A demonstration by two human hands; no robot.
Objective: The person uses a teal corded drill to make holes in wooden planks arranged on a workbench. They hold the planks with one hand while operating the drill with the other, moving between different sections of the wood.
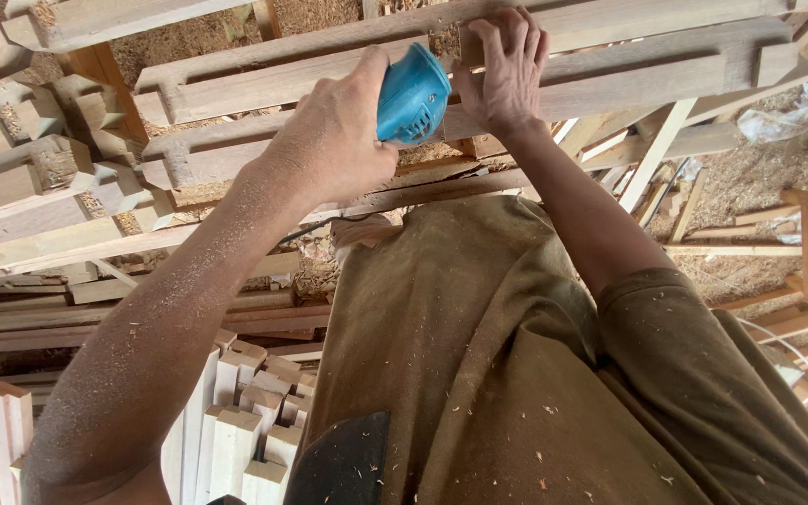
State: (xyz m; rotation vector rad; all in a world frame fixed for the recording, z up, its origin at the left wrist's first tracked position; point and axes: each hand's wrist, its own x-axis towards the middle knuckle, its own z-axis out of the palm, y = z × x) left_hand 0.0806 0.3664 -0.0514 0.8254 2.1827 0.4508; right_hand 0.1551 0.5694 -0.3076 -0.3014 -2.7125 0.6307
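Note:
My left hand (334, 140) is closed around a blue power tool (411, 96), a small rounded sander or router, which it holds against a long notched wooden rail (647, 75). Right beside the tool, my right hand (507, 70) lies flat on the same rail with fingers spread over its top edge. The rail lies among similar profiled rails (264, 84) set side by side. My left forearm is dusted with sawdust. The tool's working face is hidden under my hand.
More shaped rails (39, 187) lie at the left. Short square-cut wooden posts (245, 411) stand bundled at the lower left. Loose slats (750, 248) and sawdust cover the ground (769, 159) at the right. A dark cable (329, 223) runs below the tool.

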